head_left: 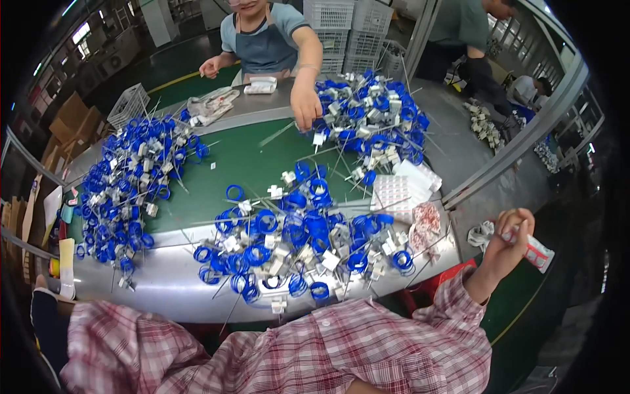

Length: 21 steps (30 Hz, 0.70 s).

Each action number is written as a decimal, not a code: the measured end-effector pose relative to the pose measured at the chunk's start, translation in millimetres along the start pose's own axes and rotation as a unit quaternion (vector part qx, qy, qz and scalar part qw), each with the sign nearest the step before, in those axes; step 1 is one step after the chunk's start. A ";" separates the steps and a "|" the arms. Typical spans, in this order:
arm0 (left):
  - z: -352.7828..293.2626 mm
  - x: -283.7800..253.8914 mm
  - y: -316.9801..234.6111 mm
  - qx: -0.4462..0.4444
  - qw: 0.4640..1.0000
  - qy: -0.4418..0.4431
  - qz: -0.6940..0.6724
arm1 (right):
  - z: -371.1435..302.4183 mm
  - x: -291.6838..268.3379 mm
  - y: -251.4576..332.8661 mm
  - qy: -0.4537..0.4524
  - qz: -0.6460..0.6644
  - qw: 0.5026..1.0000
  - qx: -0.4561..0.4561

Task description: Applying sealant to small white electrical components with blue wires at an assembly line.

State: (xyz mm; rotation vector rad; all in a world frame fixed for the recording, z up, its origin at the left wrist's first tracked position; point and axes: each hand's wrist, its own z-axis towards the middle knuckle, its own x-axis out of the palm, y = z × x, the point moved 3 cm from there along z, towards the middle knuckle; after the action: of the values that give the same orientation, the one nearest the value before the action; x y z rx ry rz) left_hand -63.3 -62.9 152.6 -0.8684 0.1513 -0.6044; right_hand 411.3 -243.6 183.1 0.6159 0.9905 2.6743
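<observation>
Raised off the table's right end, my right hand (504, 248) is closed on a small white-and-red packet (535, 253), which sticks out past the fingers. My left hand cannot be made out; its plaid sleeve (118, 338) is at the lower left. A strip of skin at the bottom edge is too cut off to identify. In front of me lies a tangled heap of blue cable coils with white connectors (295, 230). At its right end are a crumpled red-and-white cloth (425, 226) and printed white sheets (397, 194).
Across the green-topped table (243, 148), a co-worker's hand (306, 105) touches the far right heap (377, 118). Another heap (128, 184) lies at left. Gloves (213, 105) rest on the far edge. A metal post (518, 131) rises at right. Crates (348, 33) stand behind.
</observation>
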 end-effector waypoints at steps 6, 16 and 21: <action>-41.8 -32.1 4.1 -0.036 0.991 -0.112 -0.070 | 6.0 -12.7 -12.5 -0.048 -0.043 0.998 0.024; 1.3 -56.5 107.4 -0.304 0.824 0.259 0.402 | -8.0 -46.0 -38.2 -0.102 -0.028 0.992 0.074; -61.7 -53.4 199.6 -0.416 0.575 0.490 0.506 | -10.9 -50.3 -58.7 -0.155 -0.014 0.980 0.126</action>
State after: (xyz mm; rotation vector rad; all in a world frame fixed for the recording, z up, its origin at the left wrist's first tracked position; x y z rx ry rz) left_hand -42.6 23.5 -43.9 -1.0436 1.9741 0.2418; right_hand 454.5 -223.3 121.3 1.0239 1.2404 2.3471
